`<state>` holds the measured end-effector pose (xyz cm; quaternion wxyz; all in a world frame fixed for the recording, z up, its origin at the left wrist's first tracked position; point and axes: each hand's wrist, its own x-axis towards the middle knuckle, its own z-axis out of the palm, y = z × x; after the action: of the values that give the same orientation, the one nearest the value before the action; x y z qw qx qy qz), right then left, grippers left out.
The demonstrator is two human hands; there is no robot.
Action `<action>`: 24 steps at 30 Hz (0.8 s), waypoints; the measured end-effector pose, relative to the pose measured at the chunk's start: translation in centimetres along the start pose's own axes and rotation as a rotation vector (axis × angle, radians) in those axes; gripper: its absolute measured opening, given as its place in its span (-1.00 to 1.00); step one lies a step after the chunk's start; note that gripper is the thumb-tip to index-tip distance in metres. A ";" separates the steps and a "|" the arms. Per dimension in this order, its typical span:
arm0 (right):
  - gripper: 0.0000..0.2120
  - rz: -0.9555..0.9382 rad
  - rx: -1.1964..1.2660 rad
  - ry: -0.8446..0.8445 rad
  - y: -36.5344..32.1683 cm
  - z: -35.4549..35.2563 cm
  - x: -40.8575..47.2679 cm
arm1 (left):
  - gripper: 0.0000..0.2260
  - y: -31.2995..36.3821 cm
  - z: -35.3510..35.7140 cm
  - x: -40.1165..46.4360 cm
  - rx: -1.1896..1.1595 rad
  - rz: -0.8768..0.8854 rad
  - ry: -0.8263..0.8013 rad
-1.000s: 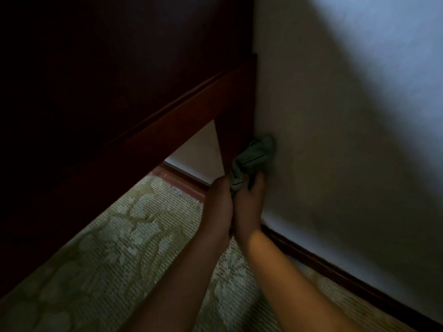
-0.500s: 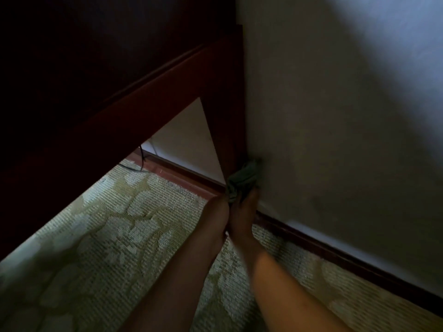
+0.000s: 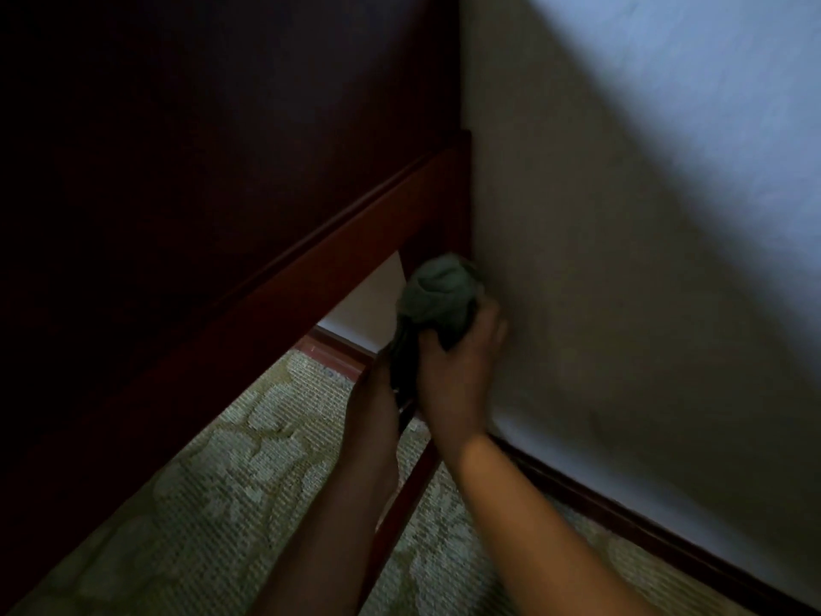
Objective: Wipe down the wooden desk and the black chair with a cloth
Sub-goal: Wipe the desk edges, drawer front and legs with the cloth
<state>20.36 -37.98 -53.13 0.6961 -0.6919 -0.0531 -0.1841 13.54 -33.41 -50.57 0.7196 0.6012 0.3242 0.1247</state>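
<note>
The dark red wooden desk [image 3: 249, 304] fills the upper left, its side rail running diagonally to a leg [image 3: 402, 495] that stands against the wall. A bunched grey-green cloth [image 3: 437, 291] is wrapped round the upper part of that leg. My left hand [image 3: 377, 393] and my right hand [image 3: 457, 371] both grip the cloth, one on each side of the leg. The leg shows again below my hands, between my forearms. The black chair is out of view.
A pale wall [image 3: 622, 260] stands directly right of the leg, with a dark red skirting board [image 3: 644, 540] along its foot. A patterned beige carpet [image 3: 222, 504] covers the floor under the desk.
Both hands have slid the cloth up the leg from its low point near the floor half a second ago. The view has tilted with the move.
</note>
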 end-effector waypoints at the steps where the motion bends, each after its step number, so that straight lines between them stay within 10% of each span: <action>1: -0.53 -0.114 -0.069 -0.020 -1.7 -0.3 1.5 | -0.77 0.4 0.2 0.3 -0.030 0.029 -0.024; 8: -0.59 -0.778 -0.532 -0.052 0.8 -1.3 3.6 | -0.70 2.1 1.8 0.4 -0.080 -0.056 -0.086; 16: -0.74 -0.528 -0.913 -0.333 13.1 -5.7 -2.5 | -0.81 -1.3 1.7 -1.2 -0.125 -0.326 -0.121; 24: -0.70 -0.601 -0.503 -0.059 -1.0 -4.2 3.0 | -0.83 1.4 0.4 1.1 -0.212 -0.148 0.047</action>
<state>22.04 -42.62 -51.33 0.4180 -0.7995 -0.2264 -0.3672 14.93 -32.76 -49.58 0.7786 0.4932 0.3694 0.1189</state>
